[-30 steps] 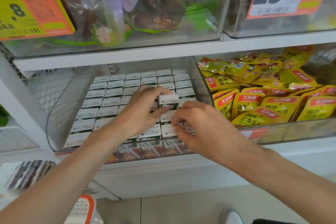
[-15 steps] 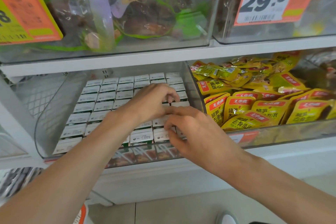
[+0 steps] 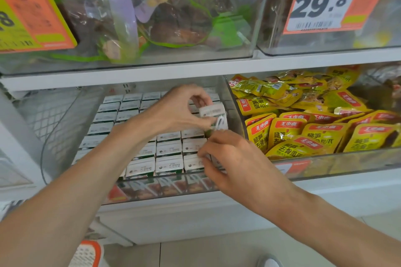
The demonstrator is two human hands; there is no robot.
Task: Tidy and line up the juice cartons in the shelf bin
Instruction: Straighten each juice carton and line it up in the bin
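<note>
My left hand (image 3: 173,112) pinches one carton (image 3: 212,112) by its flat sides over the bin (image 3: 60,132), right rear; light, stiff but dentable, I judge. My right hand (image 3: 234,165) curls against the front cartons (image 3: 169,163), grip unclear.

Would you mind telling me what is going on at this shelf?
A person is tidying small juice cartons in a clear bin. The left hand holds one carton raised above the rows near the bin's right wall. The right hand is down at the front-right cartons; whether it grips one is unclear. The other cartons stand in neat rows.
</note>
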